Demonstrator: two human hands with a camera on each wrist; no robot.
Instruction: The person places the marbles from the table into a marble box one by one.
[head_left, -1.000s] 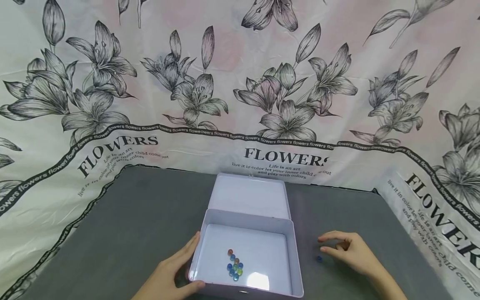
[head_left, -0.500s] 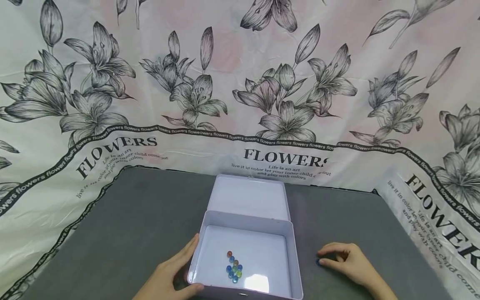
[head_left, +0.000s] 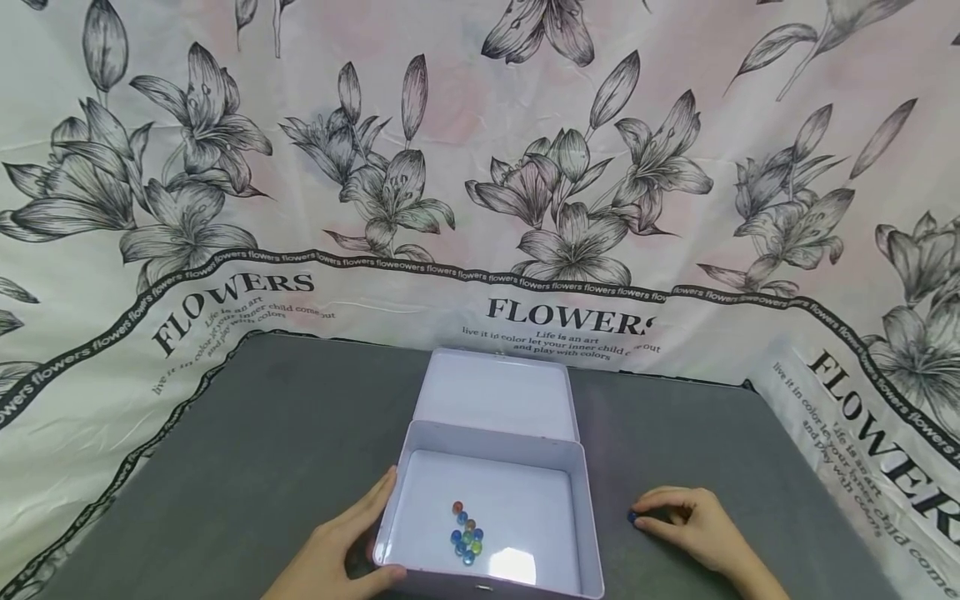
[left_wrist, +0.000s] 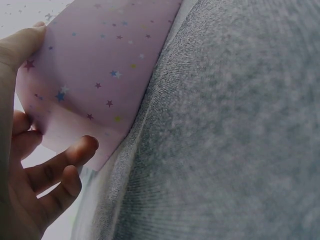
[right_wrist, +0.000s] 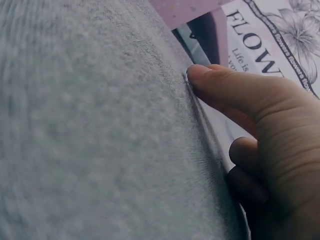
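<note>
A lidded box, pale lilac inside, sits in the middle front of the head view with its lid laid back. My left hand holds its near left corner, thumb at the front wall and fingers along the left side. In the left wrist view the box's outer wall is pink with small stars. Several glass marbles, blue, orange-brown and yellow-green, lie clustered on the box floor. To the right of the box, my right hand pinches a dark blue marble between thumb and index finger, at the table surface.
A grey cloth covers the table. Behind it and along the sides hangs a white and pink sheet printed with flowers and lettering. Grey fabric fills much of both wrist views.
My right hand has come down onto the blue marble and pinched it, shifting it slightly left. My left hand and the box have stayed in place.
</note>
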